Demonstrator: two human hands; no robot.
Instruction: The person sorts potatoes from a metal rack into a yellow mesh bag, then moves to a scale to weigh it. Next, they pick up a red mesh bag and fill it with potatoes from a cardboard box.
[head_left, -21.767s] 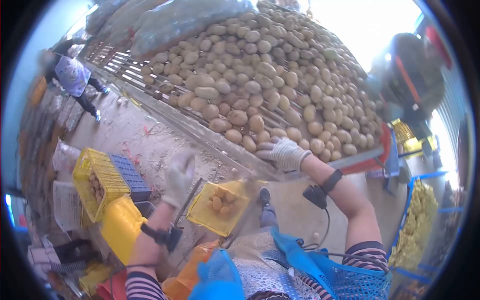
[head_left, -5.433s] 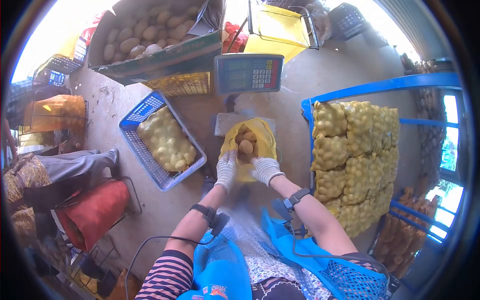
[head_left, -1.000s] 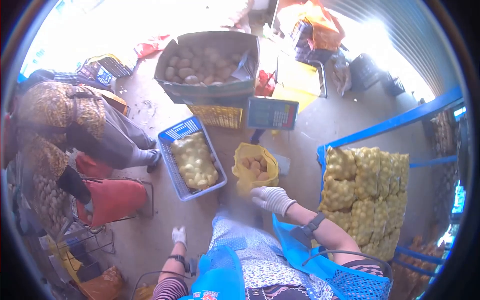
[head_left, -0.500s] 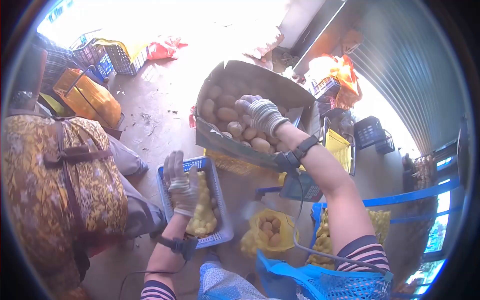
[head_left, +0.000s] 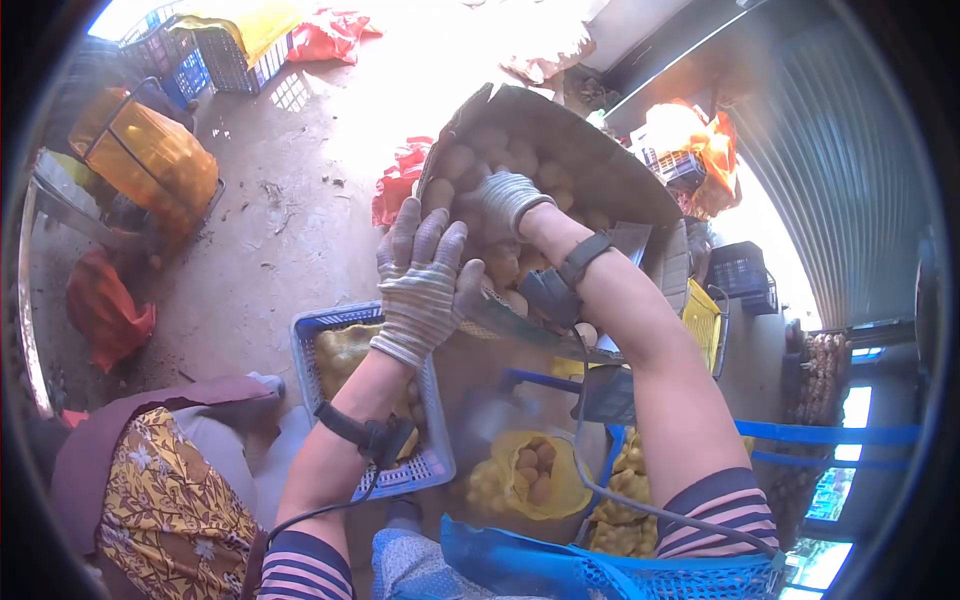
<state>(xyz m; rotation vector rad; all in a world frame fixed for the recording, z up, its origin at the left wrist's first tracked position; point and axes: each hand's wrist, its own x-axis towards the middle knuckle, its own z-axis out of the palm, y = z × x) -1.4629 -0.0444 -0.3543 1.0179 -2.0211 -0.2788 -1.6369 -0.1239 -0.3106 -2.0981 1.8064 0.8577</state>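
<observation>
A large cardboard box [head_left: 610, 160] leans toward me with a heap of potatoes [head_left: 456, 162] inside. My right hand [head_left: 508, 205], in a striped work glove, reaches down among the potatoes; its fingertips are hidden there. My left hand [head_left: 422, 295], gloved too, has its fingers stretched and slightly apart against the box's near left corner. Below my left forearm is a blue plastic basket [head_left: 440, 468] holding a full mesh bag [head_left: 342, 358]. An opened yellow mesh bag [head_left: 575, 490] with potatoes in its mouth stands on the floor in front of me.
At lower left another person in a flowered apron [head_left: 165, 500] bends close by. An orange mesh sack [head_left: 150, 165] lies at left. A blue bar [head_left: 800, 432] crosses at right, near a dark crate [head_left: 740, 270]. A cable runs along my right arm.
My left hand has moved from over the blue basket to the box's corner. My right hand has gone deeper among the potatoes. The box looks more tilted, and the other person has shifted lower.
</observation>
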